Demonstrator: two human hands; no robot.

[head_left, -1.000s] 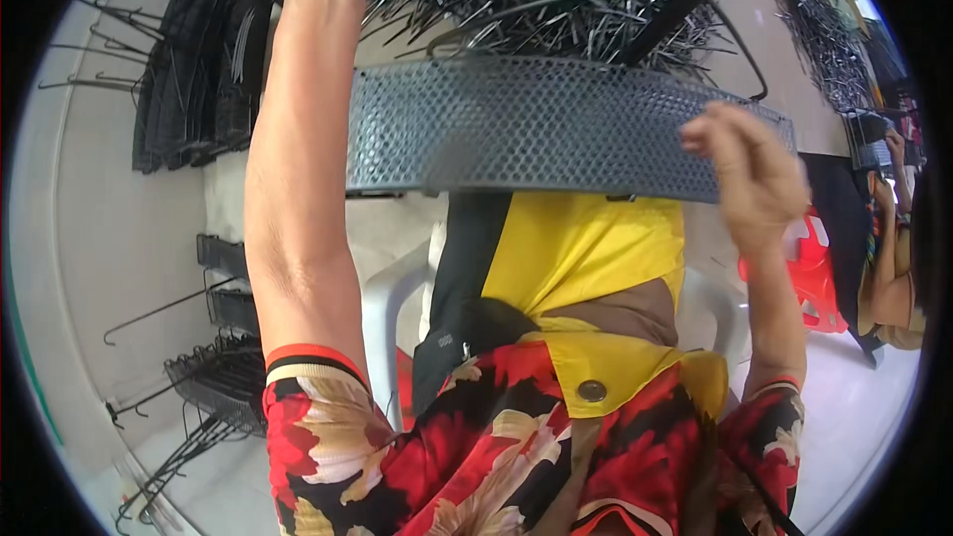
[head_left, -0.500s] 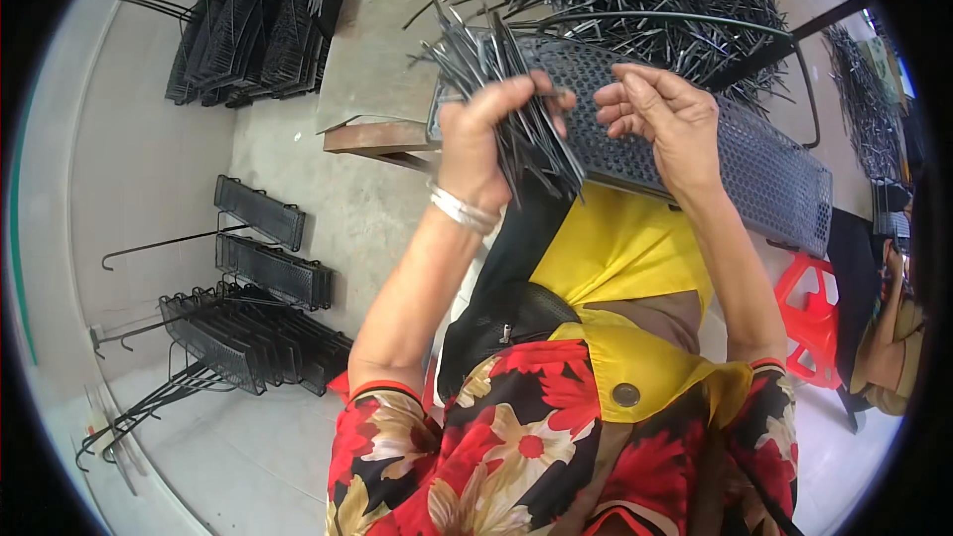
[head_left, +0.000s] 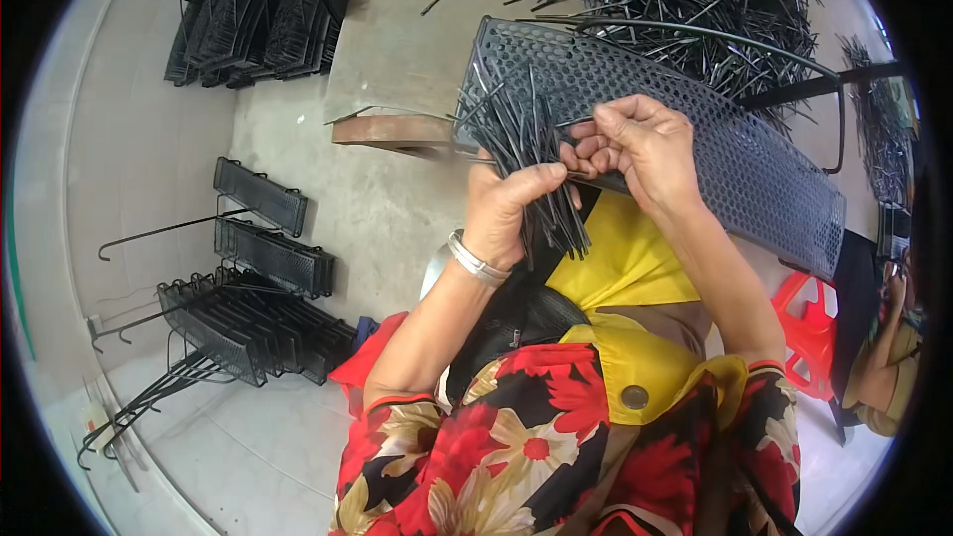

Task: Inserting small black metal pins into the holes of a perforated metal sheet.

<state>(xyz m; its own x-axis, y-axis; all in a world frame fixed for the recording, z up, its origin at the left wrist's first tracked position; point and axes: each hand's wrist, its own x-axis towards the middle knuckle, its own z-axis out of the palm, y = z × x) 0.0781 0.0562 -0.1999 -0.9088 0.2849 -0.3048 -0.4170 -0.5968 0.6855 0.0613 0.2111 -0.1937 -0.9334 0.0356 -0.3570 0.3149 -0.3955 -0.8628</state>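
My left hand (head_left: 499,206), with a silver bangle at the wrist, is closed round a loose bundle of thin black strips (head_left: 523,139). Their ends fan out above and below the fist. Just to the right, my right hand (head_left: 650,151) is closed in a pinch on a single black strip (head_left: 576,122) beside the bundle. Its lower fingers curl close to my left thumb. Under and behind both hands, a long dark perforated metal panel (head_left: 695,119) slants from the table down to the right, partly over my yellow apron (head_left: 635,258).
A large heap of black strips (head_left: 685,0) covers the back of the table (head_left: 397,50). A black rod (head_left: 725,30) arcs over the panel. Black mesh baskets with hooked rods (head_left: 263,248) stand at left. A red stool (head_left: 804,337) and another person's arm (head_left: 879,337) are at right.
My left hand has moved slightly right and down with the bundle. My right hand has come against the bundle and now pinches a strip. The panel appears further right in view.
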